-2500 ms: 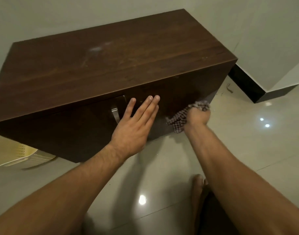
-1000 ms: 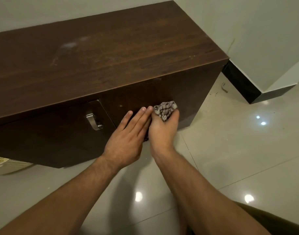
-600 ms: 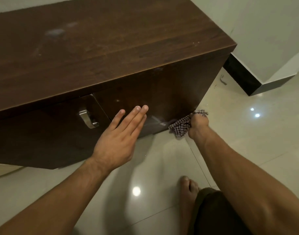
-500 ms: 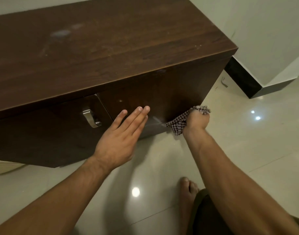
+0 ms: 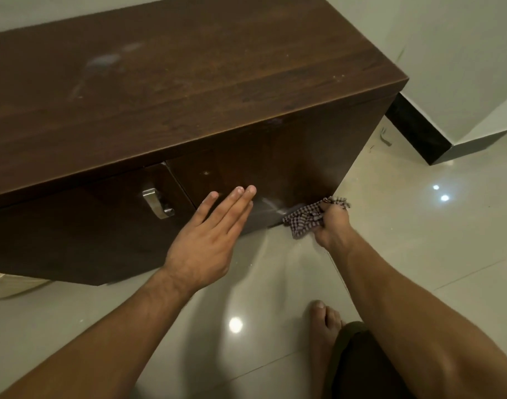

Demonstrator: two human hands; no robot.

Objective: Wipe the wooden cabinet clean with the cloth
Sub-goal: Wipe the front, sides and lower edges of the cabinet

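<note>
One cabinet (image 5: 189, 82), one cloth (image 5: 304, 220) in right hand (image 5: 331, 226), left hand (image 5: 206, 243) flat

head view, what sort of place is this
Most likely a room in a home: a low wooden cabinet with a metal handle stands on a glossy tiled floor beside a plain wall with dark skirting, and a bare foot shows.

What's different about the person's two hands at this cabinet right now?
The left hand has straight fingers and holds nothing; the right hand is curled round a checked cloth. The left hand reaches the middle of the cabinet front, the right hand its bottom right corner, near the floor. Both are bare and stretched toward the cabinet.
</note>
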